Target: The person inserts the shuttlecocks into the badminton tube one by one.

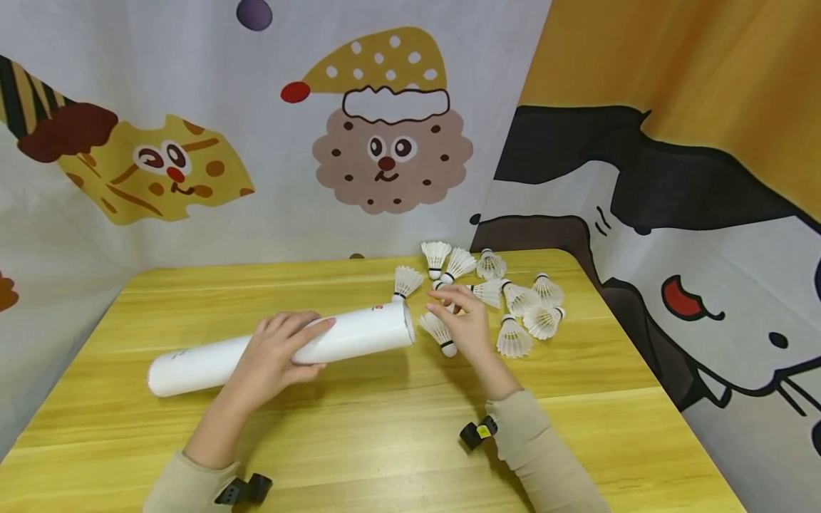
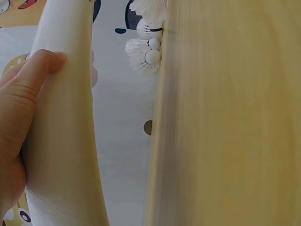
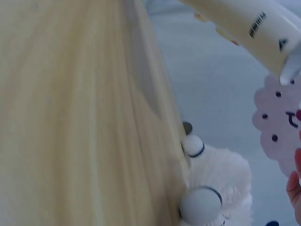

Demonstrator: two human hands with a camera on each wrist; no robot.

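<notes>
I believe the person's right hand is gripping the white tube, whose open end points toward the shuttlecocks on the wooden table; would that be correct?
Not quite: the head view shows the left hand gripping the white tube, not the right hand. The tube's open end does point toward the shuttlecocks on the wooden table.

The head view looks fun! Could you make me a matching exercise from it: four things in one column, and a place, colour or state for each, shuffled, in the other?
Things:
1. Left hand
2. Shuttlecocks
3. Tabletop
4. Printed cookie-like face

Places, colours, states:
A. Yellowish, with wood grain
B. Beneath a spotted hat
C. Lying in a loose cluster
D. Gripping the white tube

Right pairs: 1-D, 2-C, 3-A, 4-B
</notes>
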